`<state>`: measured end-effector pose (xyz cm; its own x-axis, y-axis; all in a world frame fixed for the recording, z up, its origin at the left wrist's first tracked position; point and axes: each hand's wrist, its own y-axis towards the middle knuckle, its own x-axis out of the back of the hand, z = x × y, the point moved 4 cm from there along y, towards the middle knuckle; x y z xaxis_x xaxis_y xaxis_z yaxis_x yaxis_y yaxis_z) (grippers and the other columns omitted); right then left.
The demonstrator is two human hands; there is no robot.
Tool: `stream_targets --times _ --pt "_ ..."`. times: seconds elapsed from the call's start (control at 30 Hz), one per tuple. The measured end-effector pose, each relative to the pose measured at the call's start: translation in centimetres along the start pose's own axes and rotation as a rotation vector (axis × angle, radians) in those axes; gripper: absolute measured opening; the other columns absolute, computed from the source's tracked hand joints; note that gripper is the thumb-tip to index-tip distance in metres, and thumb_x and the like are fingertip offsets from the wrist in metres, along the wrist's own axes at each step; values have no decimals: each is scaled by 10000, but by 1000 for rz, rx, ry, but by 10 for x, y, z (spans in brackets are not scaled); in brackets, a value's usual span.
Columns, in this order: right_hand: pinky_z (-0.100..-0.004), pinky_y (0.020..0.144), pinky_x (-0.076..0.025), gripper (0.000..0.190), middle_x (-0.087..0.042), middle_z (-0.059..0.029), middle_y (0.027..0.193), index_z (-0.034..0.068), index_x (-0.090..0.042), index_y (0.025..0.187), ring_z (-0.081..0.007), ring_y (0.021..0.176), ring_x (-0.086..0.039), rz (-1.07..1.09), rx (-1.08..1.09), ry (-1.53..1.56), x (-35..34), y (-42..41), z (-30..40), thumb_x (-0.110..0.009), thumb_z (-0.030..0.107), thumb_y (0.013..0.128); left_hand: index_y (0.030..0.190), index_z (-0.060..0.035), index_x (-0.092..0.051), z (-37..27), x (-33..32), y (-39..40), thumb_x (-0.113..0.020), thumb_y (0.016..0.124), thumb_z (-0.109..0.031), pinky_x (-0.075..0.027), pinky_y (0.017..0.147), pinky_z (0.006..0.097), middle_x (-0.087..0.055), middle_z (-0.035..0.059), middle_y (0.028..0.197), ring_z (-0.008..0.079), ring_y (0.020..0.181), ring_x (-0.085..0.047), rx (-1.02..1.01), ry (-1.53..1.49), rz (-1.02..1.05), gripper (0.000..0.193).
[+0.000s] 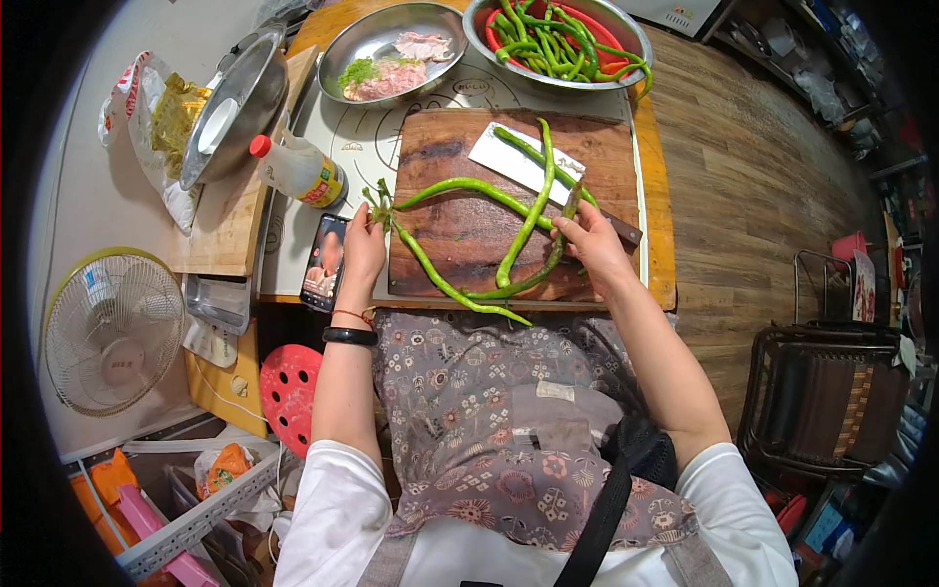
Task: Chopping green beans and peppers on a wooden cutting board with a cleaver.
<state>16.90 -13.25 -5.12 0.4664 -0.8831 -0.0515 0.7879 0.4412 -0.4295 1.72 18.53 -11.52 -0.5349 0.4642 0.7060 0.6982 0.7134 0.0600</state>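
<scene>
My left hand (365, 246) pinches the stem ends of green chili peppers at the left edge of a wooden cutting board (433, 249). From there one long pepper (469, 183) arches across the board, and another pepper (433, 275) slants down past its front edge. My right hand (600, 246), on the board's right side, grips a darker, brownish-green pepper (555, 253) that curves down to the left. An upright-lying green pepper (541, 191) crosses the board's middle. Under the peppers lies a cleaver (506, 163) with a wide blade, its dark handle (623, 232) partly behind my right hand.
Behind the board stand a steel bowl (330, 70) with minced meat and chopped greens, and a steel basin (561, 86) holding a red basket of peppers. A red-capped bottle (312, 172) and a phone (320, 271) are at left, near a tilted metal basin (253, 125).
</scene>
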Motion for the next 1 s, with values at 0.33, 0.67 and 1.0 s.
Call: stream_targets --times 0.33,0.67,1.0 --pt "-249 730 -465 451 -589 -80 1011 20 -393 1304 -118 869 -557 -63 102 25 16 12 6 -549 83 886 996 -103 -615 -77 5 -51 -623 716 4 -421 850 395 -574 99 1000 322 1008 -507 -433 367 35 300" --pt "-384 859 -444 322 -586 -161 1046 25 -556 1090 -323 999 -547 98 839 -787 -49 -36 32 -618 153 801 992 -133 -606 -143 21 -86 -650 756 -156 -357 929 466 -576 46 867 254 917 -527 -700 444 114 242" --pt "-385 762 -472 232 -611 -148 979 59 -588 1069 -321 885 -588 396 765 -677 -76 -43 6 -543 177 874 986 -18 -571 -155 28 -114 -630 781 -80 -433 739 385 -576 126 879 311 832 -532 -632 46 254 222"
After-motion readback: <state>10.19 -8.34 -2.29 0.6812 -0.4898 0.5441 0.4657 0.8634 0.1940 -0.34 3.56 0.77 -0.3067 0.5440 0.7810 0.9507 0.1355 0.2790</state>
